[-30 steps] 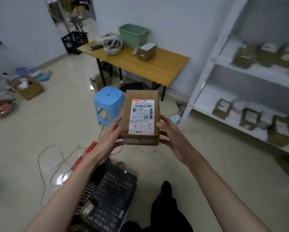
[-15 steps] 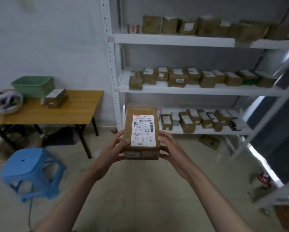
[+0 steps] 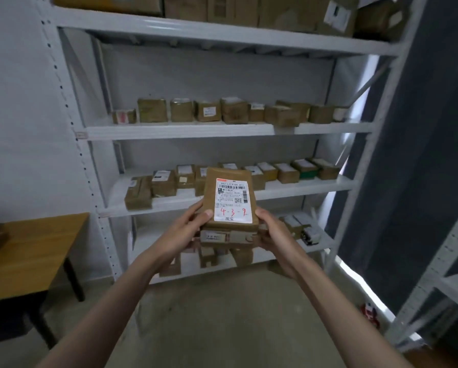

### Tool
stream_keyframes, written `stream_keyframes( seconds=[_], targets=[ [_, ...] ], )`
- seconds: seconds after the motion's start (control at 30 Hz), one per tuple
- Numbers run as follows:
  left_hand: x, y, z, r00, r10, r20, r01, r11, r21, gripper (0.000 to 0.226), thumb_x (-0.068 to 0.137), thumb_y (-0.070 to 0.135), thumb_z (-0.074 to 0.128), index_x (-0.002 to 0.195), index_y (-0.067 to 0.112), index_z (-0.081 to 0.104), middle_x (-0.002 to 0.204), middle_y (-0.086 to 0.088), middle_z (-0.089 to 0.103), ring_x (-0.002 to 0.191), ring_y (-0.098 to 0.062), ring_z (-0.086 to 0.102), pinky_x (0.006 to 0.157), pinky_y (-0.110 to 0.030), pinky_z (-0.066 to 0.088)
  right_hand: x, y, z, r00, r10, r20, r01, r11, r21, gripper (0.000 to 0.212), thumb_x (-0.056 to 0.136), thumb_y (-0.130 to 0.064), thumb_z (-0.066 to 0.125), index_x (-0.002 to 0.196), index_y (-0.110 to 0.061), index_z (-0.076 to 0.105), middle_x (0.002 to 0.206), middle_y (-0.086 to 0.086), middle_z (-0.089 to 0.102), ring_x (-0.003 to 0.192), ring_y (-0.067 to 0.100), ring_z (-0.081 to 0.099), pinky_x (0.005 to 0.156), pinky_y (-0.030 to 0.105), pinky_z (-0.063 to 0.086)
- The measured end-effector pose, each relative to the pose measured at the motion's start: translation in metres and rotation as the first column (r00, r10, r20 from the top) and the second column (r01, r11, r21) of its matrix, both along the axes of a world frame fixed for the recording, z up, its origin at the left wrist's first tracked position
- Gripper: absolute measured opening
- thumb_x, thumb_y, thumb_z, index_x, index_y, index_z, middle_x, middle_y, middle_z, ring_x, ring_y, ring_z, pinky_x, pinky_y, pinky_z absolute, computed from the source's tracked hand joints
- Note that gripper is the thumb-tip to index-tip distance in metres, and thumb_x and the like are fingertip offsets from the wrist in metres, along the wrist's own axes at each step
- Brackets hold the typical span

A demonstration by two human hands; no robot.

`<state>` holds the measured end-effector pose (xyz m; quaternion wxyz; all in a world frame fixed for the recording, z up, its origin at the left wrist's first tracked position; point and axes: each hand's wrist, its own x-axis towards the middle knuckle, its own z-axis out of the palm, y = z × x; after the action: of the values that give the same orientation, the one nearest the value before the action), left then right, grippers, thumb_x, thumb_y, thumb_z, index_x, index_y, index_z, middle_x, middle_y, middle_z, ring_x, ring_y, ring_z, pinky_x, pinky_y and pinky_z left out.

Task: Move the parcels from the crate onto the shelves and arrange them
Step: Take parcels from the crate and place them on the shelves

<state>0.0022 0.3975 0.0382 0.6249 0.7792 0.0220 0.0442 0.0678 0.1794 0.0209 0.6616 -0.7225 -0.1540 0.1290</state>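
Both hands up in front of the shelves (image 3: pixel 180 132); left hand (image 3: pixel 188 227) curled round the parcel's (image 3: pixel 230 201) left edge, thumb on top; right hand (image 3: pixel 271 232) clasping its right side; parcel held in mid-air, label up, red "4-3-9" showing; rows of boxes (image 3: pixel 222 111) line the shelves behind; a table (image 3: pixel 28 251) at left.

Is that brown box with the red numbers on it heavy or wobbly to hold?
Probably light: the parcel is small and the left hand and right hand hold it up by its edges. It looks stiff, since its flat cardboard faces keep their shape. Its glossy taped surface might be a bit slippery.
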Motion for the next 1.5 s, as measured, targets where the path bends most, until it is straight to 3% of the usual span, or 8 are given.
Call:
stream_keyframes(
  seconds=[0.13, 0.3, 0.43, 0.57, 0.67, 0.87, 1.07, 1.5],
  targets=[
    [0.041, -0.035, 0.015, 1.000, -0.029, 0.000, 0.029, 0.999, -0.024, 0.050, 0.097, 0.050, 0.046, 0.145, 0.041, 0.035, 0.124, 0.006, 0.063, 0.107, -0.012, 0.065, 0.082, -0.031, 0.055, 0.030, -0.036, 0.013, 0.998, -0.044, 0.039, 0.044, 0.999, -0.001, 0.057, 0.090, -0.069, 0.046, 0.142, -0.047, 0.046, 0.141, -0.009, 0.057, 0.129, 0.016, 0.054, 0.107, 0.047, 0.045],
    [0.077, -0.067, 0.014, 0.996, -0.087, -0.019, 0.087, 0.996, -0.017, 0.056, 0.096, 0.051, 0.046, 0.149, 0.041, 0.030, 0.123, 0.008, 0.061, 0.109, -0.011, 0.062, 0.079, -0.028, 0.052, 0.047, -0.075, 0.006, 0.994, -0.102, 0.028, 0.101, 0.994, 0.036, 0.041, 0.101, -0.033, 0.046, 0.142, -0.035, 0.046, 0.133, -0.001, 0.062, 0.116, 0.012, 0.063, 0.092, 0.029, 0.053],
    [0.112, -0.088, 0.015, 0.990, -0.138, -0.017, 0.138, 0.990, 0.005, 0.058, 0.096, 0.051, 0.047, 0.149, 0.040, 0.029, 0.113, 0.015, 0.060, 0.106, -0.009, 0.060, 0.086, -0.034, 0.052, 0.061, -0.101, 0.005, 0.993, -0.117, 0.021, 0.117, 0.993, 0.014, 0.065, 0.091, -0.007, 0.057, 0.149, -0.028, 0.038, 0.139, -0.003, 0.058, 0.117, 0.013, 0.062, 0.089, 0.030, 0.056],
    [0.148, -0.110, 0.017, 0.979, -0.202, -0.004, 0.202, 0.979, 0.026, 0.055, 0.097, 0.051, 0.046, 0.148, 0.040, 0.029, 0.110, 0.016, 0.061, 0.098, -0.004, 0.063, 0.078, -0.027, 0.052, 0.080, -0.120, 0.010, 0.978, -0.198, 0.067, 0.201, 0.978, -0.050, 0.083, 0.077, -0.022, 0.070, 0.151, -0.033, 0.033, 0.144, -0.008, 0.053, 0.123, 0.012, 0.059, 0.105, 0.043, 0.049],
    [0.184, -0.125, 0.020, 0.963, -0.269, 0.007, 0.268, 0.963, 0.031, 0.060, 0.097, 0.051, 0.046, 0.151, 0.037, 0.027, 0.115, 0.015, 0.062, 0.100, -0.004, 0.064, 0.082, -0.029, 0.054, 0.106, -0.135, 0.015, 0.962, -0.252, 0.107, 0.258, 0.965, -0.048, 0.072, 0.087, -0.010, 0.070, 0.148, -0.031, 0.037, 0.144, -0.007, 0.052, 0.119, 0.012, 0.063, 0.102, 0.042, 0.052],
    [0.281, -0.144, 0.038, 0.898, -0.437, 0.055, 0.428, 0.896, 0.118, 0.075, 0.082, 0.072, 0.049, 0.149, 0.051, 0.022, 0.145, 0.013, 0.049, 0.129, -0.014, 0.050, 0.106, -0.050, 0.043, 0.172, -0.154, 0.041, 0.892, -0.391, 0.226, 0.408, 0.912, -0.032, 0.071, 0.088, 0.002, 0.066, 0.147, -0.025, 0.039, 0.143, -0.003, 0.051, 0.107, 0.003, 0.063, 0.077, 0.021, 0.056],
    [0.363, -0.171, 0.078, 0.833, -0.543, 0.109, 0.535, 0.840, 0.096, 0.063, 0.094, 0.049, 0.050, 0.151, 0.044, 0.024, 0.129, 0.012, 0.060, 0.116, -0.012, 0.060, 0.101, -0.040, 0.049, 0.236, -0.173, 0.072, 0.797, -0.525, 0.299, 0.545, 0.838, 0.021, 0.069, 0.088, 0.009, 0.060, 0.148, -0.018, 0.038, 0.142, -0.002, 0.053, 0.100, -0.003, 0.065, 0.073, 0.015, 0.055],
    [0.511, -0.283, 0.088, 0.755, -0.638, 0.149, 0.622, 0.770, 0.146, 0.050, 0.090, 0.055, 0.056, 0.131, 0.032, 0.038, 0.127, 0.003, 0.059, 0.113, -0.012, 0.060, 0.100, -0.037, 0.048, 0.360, -0.267, 0.069, 0.638, -0.699, 0.323, 0.727, 0.685, 0.048, 0.069, 0.085, 0.006, 0.059, 0.145, -0.019, 0.039, 0.137, 0.001, 0.056, 0.118, 0.014, 0.058, 0.098, 0.041, 0.055]
  ],
)
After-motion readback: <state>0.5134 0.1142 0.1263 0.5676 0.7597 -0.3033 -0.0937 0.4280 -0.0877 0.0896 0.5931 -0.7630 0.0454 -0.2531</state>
